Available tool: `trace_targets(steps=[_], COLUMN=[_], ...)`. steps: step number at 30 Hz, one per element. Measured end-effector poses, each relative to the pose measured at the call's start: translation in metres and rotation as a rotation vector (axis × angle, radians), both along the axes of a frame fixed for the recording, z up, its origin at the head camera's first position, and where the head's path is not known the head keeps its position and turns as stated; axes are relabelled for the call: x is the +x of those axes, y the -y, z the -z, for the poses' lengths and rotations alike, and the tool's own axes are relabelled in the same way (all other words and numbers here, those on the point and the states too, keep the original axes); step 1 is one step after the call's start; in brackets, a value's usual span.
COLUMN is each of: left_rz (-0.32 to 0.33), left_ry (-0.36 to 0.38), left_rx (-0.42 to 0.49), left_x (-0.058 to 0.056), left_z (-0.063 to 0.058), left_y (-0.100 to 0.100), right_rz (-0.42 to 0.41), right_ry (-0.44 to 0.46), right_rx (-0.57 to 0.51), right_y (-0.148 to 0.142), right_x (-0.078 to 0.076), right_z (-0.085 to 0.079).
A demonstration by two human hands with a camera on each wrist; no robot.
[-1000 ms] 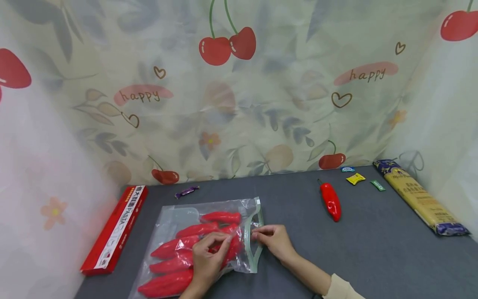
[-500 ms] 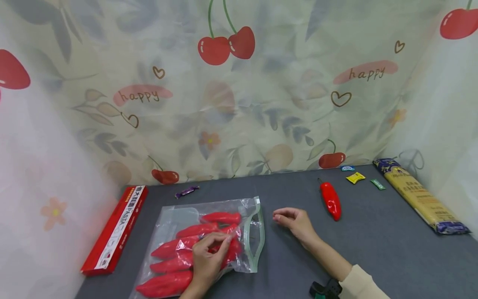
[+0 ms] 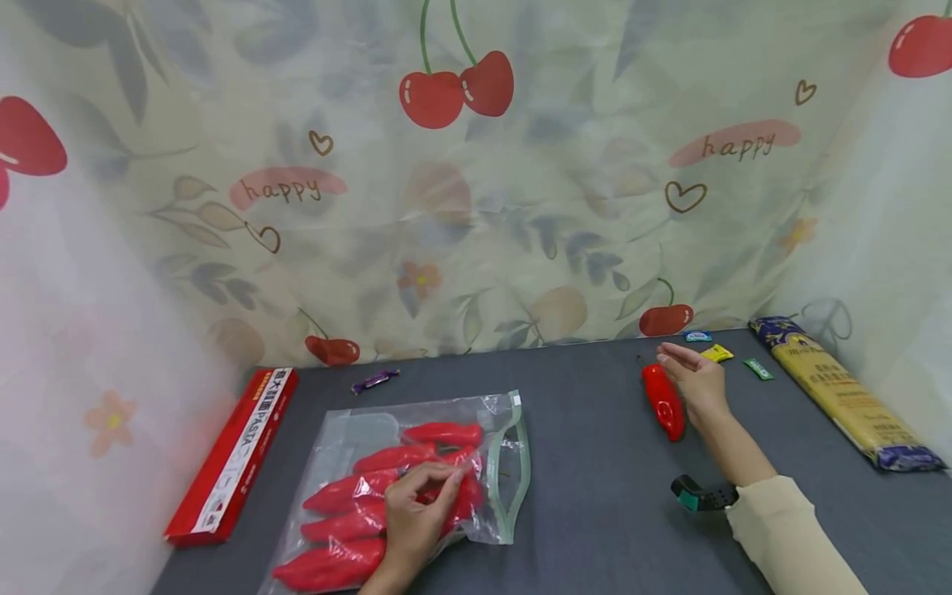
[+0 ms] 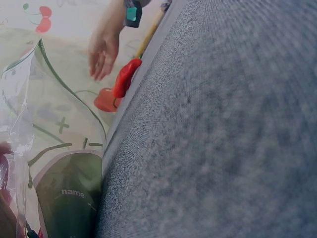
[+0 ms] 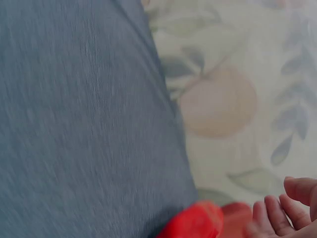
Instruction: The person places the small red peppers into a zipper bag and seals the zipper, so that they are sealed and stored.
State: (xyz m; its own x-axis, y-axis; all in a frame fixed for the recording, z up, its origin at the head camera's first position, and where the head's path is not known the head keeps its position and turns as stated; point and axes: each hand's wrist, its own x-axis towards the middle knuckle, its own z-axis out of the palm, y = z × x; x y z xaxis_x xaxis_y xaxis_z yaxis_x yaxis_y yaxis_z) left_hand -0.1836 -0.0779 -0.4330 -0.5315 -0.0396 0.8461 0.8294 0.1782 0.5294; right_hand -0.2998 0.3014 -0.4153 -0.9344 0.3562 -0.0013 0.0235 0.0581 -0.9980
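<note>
A clear zip bag (image 3: 349,426) with several red chili peppers (image 3: 335,564) inside lies at the left of the table in the head view. My left hand (image 3: 418,516) pinches the bag's upper film near its mouth, and the green-edged opening (image 3: 524,479) gapes to the right. One loose red chili pepper (image 3: 662,402) lies at the right. Just over its stem end is my right hand (image 3: 695,380), fingers relaxed and apart from the pepper. The right wrist view has the loose pepper (image 5: 193,223) at the bottom beside the fingers.
A red pasta box (image 3: 232,463) lies at the left, near a purple candy (image 3: 375,382). Yellow (image 3: 717,354), green (image 3: 759,369) and blue candies (image 3: 697,336) lie behind the right hand. A yellow pasta packet (image 3: 840,397) is at the far right. Patterned cloth stands behind.
My right hand has let go of the bag's mouth and moved right and away to the loose pepper. The left hand still pinches the bag in the same place.
</note>
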Motion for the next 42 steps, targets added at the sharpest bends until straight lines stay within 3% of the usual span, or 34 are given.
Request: trace_targets(steps=[3, 6, 12, 21, 28, 35, 42], left_rz=[0.002, 0.013, 0.018, 0.013, -0.028, -0.04, -0.035], left_ry=[0.009, 0.014, 0.029, 0.039, 0.055, 0.048, 0.049], left_rx=[0.002, 0.004, 0.001, -0.003, -0.016, -0.025, -0.023], left_x=[0.0, 0.0, 0.002, 0.002, 0.003, 0.002, 0.002], left_z=[0.0, 0.0, 0.0, 0.0, -0.001, -0.002, -0.003], left_y=[0.0, -0.001, -0.002, -0.001, 0.001, 0.002, 0.002], right_rz=[0.059, 0.045, 0.027, -0.03, -0.052, -0.049, -0.087], right_ry=[0.077, 0.155, 0.238, 0.28, 0.277, 0.274, 0.287], right_rx=[0.05, 0.13, 0.143, 0.199, 0.249, 0.427, 0.432], right_y=[-0.009, -0.014, -0.02, -0.016, -0.011, -0.009, -0.007], right_x=[-0.007, -0.011, -0.017, -0.021, -0.019, -0.016, -0.012], right_z=[0.002, 0.004, 0.016, 0.03, 0.029, 0.029, 0.026])
